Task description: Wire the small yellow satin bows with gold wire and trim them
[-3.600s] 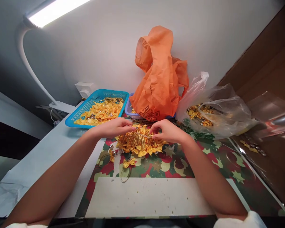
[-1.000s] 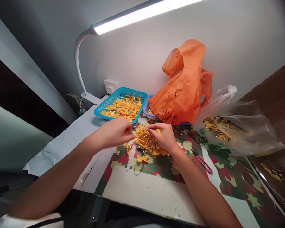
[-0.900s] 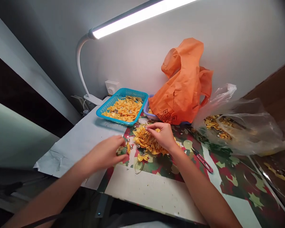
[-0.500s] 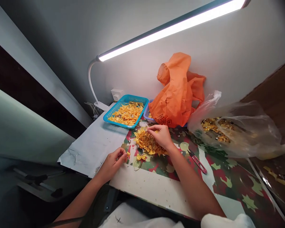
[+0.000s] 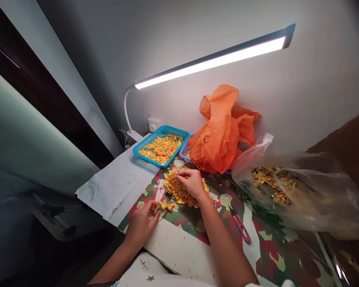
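Note:
A pile of yellow ribbon bows with gold ties [image 5: 181, 191] lies on the camouflage-patterned cover. Over the pile's top is my right hand [image 5: 192, 184], thumb and fingers pinched together at the gold ties; what lies between the fingertips is too small to tell. My left hand [image 5: 144, 223] is at the front left of the pile, its fingers curled together around something small and yellow that I cannot make out. Beside its fingertips lies a single yellow bow [image 5: 166, 205]. Small silver bells [image 5: 158, 183] are scattered near the pile.
Behind the pile stand a blue basket [image 5: 133, 150] of bows, a purple basket [image 5: 184, 151] and an orange bag [image 5: 219, 135]. Red-handled snips [image 5: 242, 228] lie to the right, near a clear plastic bag [image 5: 323, 191] holding more bows. A lamp [image 5: 212, 62] hangs above.
The view has tilted and shifted, showing the lamp's far end. My left hand's fingers are now nearer the single bow. My right hand remains pinched over the pile.

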